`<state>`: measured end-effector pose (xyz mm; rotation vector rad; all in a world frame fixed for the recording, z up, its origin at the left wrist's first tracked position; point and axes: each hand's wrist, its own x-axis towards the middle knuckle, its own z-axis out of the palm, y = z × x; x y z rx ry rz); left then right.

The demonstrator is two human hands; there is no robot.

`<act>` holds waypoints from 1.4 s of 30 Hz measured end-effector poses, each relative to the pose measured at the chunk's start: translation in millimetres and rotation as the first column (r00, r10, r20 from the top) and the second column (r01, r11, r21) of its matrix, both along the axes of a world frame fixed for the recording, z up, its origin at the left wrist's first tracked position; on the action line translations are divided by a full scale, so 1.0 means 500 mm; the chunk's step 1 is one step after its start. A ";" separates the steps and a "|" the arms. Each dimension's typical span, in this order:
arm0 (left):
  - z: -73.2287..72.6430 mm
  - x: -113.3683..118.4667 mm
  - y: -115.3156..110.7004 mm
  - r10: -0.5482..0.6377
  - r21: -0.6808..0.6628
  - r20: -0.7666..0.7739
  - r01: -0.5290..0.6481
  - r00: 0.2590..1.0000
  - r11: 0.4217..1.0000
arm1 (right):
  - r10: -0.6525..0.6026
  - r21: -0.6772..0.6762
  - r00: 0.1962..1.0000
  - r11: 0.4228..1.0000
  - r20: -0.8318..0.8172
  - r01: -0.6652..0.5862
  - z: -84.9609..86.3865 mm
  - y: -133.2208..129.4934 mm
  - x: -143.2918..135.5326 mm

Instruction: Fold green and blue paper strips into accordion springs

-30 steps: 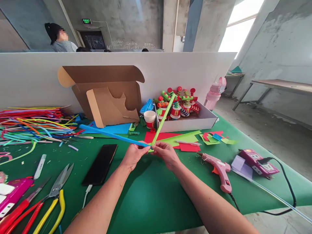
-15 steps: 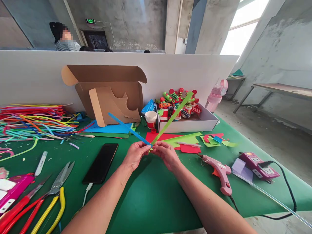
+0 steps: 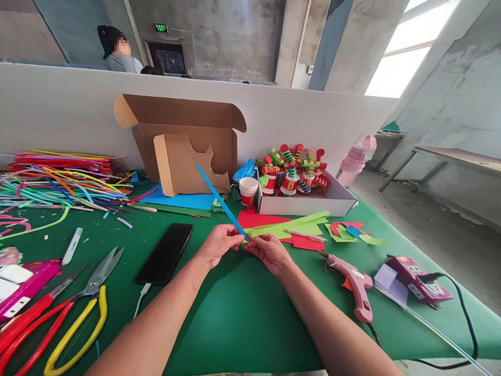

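Note:
My left hand (image 3: 219, 245) pinches the lower end of a blue paper strip (image 3: 219, 198), which slants up and to the left. My right hand (image 3: 271, 251) is closed on a light green paper strip (image 3: 289, 225) where it meets the blue one. This green strip points right, over green and red paper sheets. The two hands touch or nearly touch at the fingertips, which hide the joined ends. Close by on the right, a pen-like white tool (image 3: 305, 235) lies on the sheets, and a pink glue gun (image 3: 354, 284) rests on the green table (image 3: 242, 324).
At left are scissors (image 3: 100, 274), a black phone (image 3: 166, 254) and a heap of pipe cleaners (image 3: 66, 180). A cardboard box (image 3: 195, 117), paper cups (image 3: 248, 190) and a white box (image 3: 313, 205) of paper figures stand behind. A power strip (image 3: 418, 279) and cord are at right.
The green strip has swung down from pointing up and right to lying nearly level at the right. The blue strip stands steeper. The view has shifted slightly.

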<state>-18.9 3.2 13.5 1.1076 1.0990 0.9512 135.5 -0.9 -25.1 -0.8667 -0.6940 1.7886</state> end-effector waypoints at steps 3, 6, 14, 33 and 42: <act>0.001 0.004 -0.001 0.013 0.012 -0.017 -0.013 1.000 1.000 | -0.030 0.034 0.999 0.999 0.017 0.029 0.004 -0.003 -0.003; -0.001 0.006 -0.002 0.019 0.029 -0.019 -0.019 1.000 0.999 | -0.046 0.054 0.998 0.998 0.030 0.044 0.010 -0.006 -0.004; -0.014 0.006 0.001 0.022 0.044 -0.001 -0.022 1.000 0.999 | -0.068 0.056 0.990 0.997 0.123 0.061 0.023 -0.010 -0.007; -0.015 -0.004 0.007 0.004 0.008 -0.011 -0.004 1.000 1.000 | -0.048 0.160 0.972 0.987 0.232 0.011 0.030 -0.016 -0.013; -0.015 0.006 -0.004 -0.061 0.060 0.135 0.053 0.989 0.997 | -0.175 0.089 0.978 0.982 0.114 0.165 0.026 -0.006 -0.005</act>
